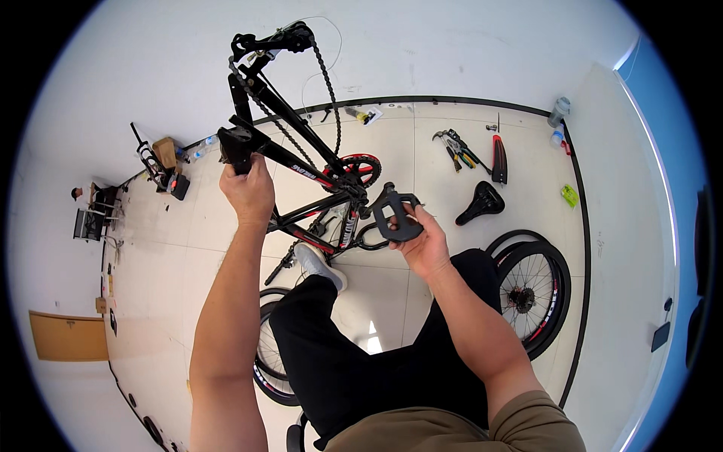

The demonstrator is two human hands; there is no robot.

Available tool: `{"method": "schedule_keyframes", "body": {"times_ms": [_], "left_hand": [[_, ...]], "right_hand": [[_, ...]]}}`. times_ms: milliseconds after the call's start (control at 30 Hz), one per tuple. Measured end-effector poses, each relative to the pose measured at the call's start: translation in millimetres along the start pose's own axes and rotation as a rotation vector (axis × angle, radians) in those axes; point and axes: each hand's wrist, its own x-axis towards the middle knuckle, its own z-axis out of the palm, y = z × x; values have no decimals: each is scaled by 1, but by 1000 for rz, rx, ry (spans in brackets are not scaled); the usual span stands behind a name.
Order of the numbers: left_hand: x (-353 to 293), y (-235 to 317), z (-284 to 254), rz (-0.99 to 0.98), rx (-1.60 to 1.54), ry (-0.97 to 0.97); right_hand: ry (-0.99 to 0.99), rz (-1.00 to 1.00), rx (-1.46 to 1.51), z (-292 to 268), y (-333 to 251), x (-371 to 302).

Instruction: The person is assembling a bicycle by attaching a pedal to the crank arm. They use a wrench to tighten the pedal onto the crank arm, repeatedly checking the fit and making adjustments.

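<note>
A black bicycle frame [290, 164] with red and white markings stands tilted in front of me, its rear derailleur [297, 35] up at the top. My left hand [252, 188] is closed round a black part at the frame's left end; my fingers partly hide it. In my right hand [423, 245] is a black platform pedal [398, 217], gripped between thumb and fingers. The pedal is beside the crank area; whether it touches the crank arm I cannot tell. A chain [329, 83] hangs in a loop down to the red and black chainring [363, 170].
Wheels [536, 294] lie by my right leg, and another wheel [273, 354] by my left. Beyond are a saddle [480, 203], hand tools [461, 153] and a red-black mudguard [499, 160]. A fork [151, 162] and boxes stand by the left wall. My shoe [320, 267] is beside the frame.
</note>
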Motion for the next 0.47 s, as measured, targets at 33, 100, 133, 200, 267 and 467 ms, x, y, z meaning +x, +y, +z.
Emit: {"method": "schedule_keyframes", "body": {"times_ms": [33, 100, 133, 200, 267, 467], "left_hand": [[0, 1, 0, 17, 20, -2], [1, 1, 1, 52, 56, -5], [1, 2, 1, 48, 50, -6], [0, 3, 0, 42, 38, -7], [0, 3, 1, 28, 10, -3], [1, -4, -2, 8, 2, -5]], "right_hand": [[-23, 18, 8, 2, 1, -1], [-85, 49, 35, 7, 1, -2], [-103, 52, 25, 8, 2, -2], [-141, 57, 4, 13, 4, -1], [-141, 54, 4, 16, 6, -3], [-157, 49, -43, 16, 10, 0]]}}
